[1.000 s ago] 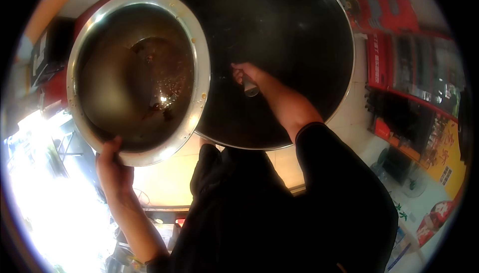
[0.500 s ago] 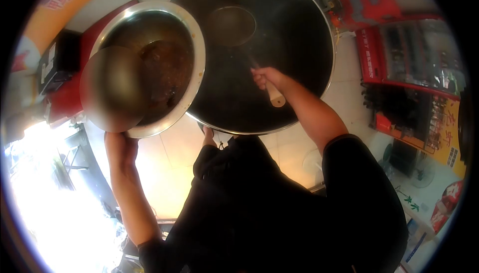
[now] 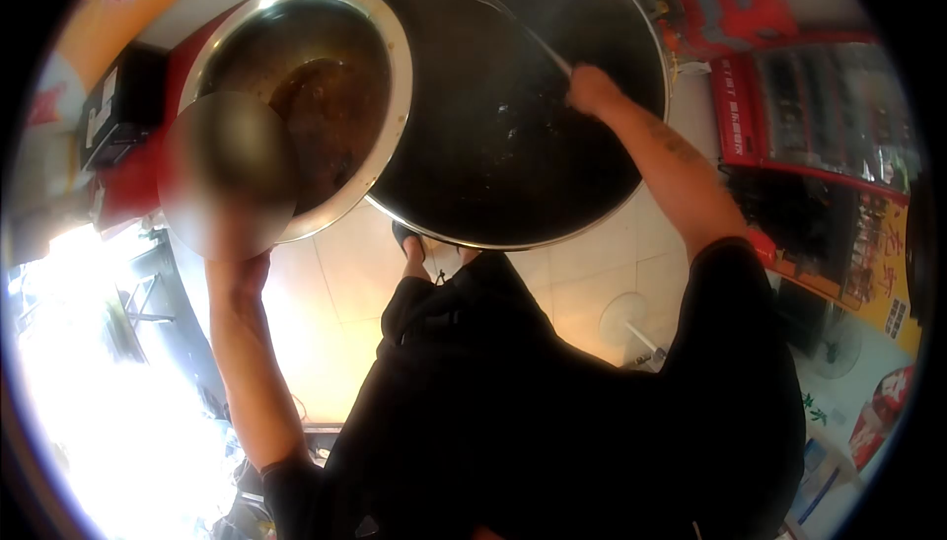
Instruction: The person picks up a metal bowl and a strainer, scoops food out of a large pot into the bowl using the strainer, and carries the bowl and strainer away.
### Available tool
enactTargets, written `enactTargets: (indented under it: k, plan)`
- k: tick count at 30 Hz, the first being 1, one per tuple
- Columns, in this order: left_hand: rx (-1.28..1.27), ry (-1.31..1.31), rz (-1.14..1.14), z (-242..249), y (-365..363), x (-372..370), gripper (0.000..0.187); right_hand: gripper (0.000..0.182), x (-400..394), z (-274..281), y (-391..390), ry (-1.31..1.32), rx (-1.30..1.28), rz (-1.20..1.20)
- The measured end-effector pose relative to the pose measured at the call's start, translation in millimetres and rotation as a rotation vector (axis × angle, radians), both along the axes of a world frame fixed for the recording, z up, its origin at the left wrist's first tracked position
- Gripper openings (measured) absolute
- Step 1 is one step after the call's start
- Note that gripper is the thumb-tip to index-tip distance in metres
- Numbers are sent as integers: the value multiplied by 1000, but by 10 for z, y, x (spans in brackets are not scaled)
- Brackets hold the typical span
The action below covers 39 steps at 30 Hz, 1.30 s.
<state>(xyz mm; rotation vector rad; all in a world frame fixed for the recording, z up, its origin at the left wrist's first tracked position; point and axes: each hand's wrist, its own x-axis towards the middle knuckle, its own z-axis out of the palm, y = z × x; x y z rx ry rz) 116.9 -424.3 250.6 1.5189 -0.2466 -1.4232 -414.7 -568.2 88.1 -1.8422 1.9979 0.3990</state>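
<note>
A wide metal bowl [image 3: 393,124] with brown liquid and darker pieces inside overlaps the left rim of a large round pot [image 3: 656,57]. My left hand [image 3: 240,254] is at the bowl's lower left edge; a round blur hides its fingers, so its grip cannot be made out. Over the right part of the pot, my right hand [image 3: 594,91] is closed round the handle of a ladle [image 3: 546,50]. The ladle's head lies low in the pot's dark liquid at the upper middle, with only a thin curved edge showing.
Pale floor tiles [image 3: 335,343] and my feet show below the pot. A red-framed display case [image 3: 735,111] and shelves stand at the right. At the left are a black box [image 3: 123,106] and a bright opening. A round fan-like object [image 3: 623,318] is at the lower right.
My right hand has moved up and to the right with the ladle. The ladle's round head, visible before, now shows only an edge. The bowl has shifted slightly upward.
</note>
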Motion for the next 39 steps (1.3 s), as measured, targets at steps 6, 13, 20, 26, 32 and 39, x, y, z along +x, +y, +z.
enactTargets:
  k: [6,13,20,26,32,39]
  plan:
    - [2,-9,59,17,-12,-45,31,30,95,-583,-562,163,-62,-128]
    - [32,-9,122,-85,-3,49,33,18,-401,-1420,-639,507,416,579]
    - [82,-22,184,-54,-15,18,36,24,-538,-1022,0,-171,1230,-119]
    - [108,-37,192,-47,-30,24,39,38,362,-1252,846,-709,1225,-401]
    - [102,-64,198,-46,-19,10,37,35,1256,-2152,811,-1335,1203,-726]
    - [82,-44,140,-90,27,94,35,20,1109,-1793,413,-1432,907,-924]
